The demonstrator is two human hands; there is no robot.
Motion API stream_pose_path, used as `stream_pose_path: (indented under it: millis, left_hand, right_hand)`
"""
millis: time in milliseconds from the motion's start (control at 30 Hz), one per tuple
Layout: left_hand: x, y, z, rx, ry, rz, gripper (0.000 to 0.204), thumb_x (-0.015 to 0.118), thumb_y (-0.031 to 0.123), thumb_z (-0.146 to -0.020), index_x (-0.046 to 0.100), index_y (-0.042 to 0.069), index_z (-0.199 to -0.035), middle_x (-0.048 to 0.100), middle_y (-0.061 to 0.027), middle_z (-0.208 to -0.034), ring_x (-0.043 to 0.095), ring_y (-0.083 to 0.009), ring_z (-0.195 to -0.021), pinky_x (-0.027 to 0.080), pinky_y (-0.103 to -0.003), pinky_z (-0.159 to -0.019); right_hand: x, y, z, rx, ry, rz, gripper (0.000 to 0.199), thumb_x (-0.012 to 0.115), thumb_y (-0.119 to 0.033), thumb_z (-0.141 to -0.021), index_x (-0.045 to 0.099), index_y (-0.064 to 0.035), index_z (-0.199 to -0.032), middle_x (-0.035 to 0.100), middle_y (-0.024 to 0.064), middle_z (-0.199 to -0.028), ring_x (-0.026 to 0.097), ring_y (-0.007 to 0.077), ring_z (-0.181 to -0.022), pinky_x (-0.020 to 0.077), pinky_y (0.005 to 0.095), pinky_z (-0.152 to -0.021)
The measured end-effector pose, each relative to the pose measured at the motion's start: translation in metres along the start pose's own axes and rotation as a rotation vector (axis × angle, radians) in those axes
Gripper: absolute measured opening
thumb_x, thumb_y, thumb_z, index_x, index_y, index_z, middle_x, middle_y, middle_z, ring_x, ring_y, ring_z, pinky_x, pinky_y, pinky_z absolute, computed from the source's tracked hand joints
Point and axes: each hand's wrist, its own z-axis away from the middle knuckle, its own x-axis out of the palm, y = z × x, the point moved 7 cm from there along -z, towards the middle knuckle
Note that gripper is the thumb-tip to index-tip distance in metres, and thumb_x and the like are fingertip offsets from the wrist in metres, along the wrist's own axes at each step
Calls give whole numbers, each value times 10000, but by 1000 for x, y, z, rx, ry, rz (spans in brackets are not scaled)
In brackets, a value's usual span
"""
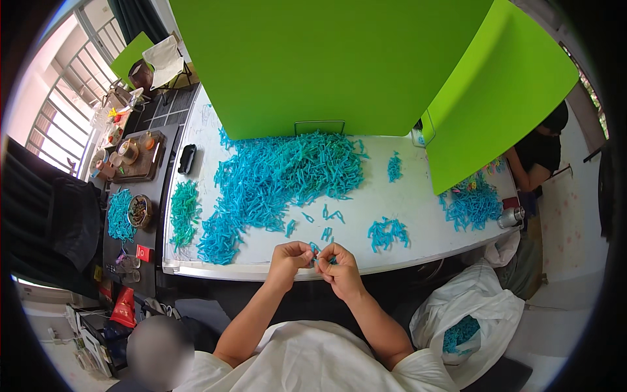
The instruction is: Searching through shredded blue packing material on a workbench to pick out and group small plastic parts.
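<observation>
Close together at the table's near edge, both my hands have their fingertips pinched. My left hand (290,262) grips one small turquoise plastic piece (313,247), slim and clip-like, its exact kind too small to tell. My right hand (341,269) is closed right beside it, with a bit of similar turquoise plastic showing among its fingers. Just beyond the fingers lie a few loose pieces (326,233). A large heap (261,179) of blue and green-turquoise pieces spreads ahead and to the left. To the right sits a small blue pile (388,234).
Tall green panels (333,65) stand along the white table (392,193). Further right are another blue pile (473,206) and a metal flask (511,217). A white sack (483,287) of blue pieces rests lower right. A person (539,153) sits beyond the right panel. Left is a dark side table (150,189).
</observation>
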Motion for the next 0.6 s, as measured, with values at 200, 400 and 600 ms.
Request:
stream_pose_path:
  millis: [200,400,600]
  left_hand:
    - [1,5,3,33,21,-47,30,646,-14,-860,674,-21,-853,685,-59,-809,593,-102,-698,462,-246,-650]
    - [1,1,4,131,36,-118,75,655,-73,-825,637,-14,-781,663,-40,-745,593,-86,-667,478,-232,-615]
    - [-4,-5,3,200,178,-250,107,653,-110,-810,623,-16,-767,639,-24,-697,579,-66,-654,471,-225,-590]
  right_hand:
    - [2,1,2,55,39,-45,104,609,35,-860,539,-41,-876,591,86,-731,393,52,-499,263,184,-454]
    - [6,-7,0,4,86,261,143,581,83,-831,519,-44,-809,585,93,-680,425,67,-496,288,205,-447]
    - [-9,13,-9,28,90,104,157,584,80,-830,497,-48,-803,569,64,-666,426,64,-504,279,204,-440]
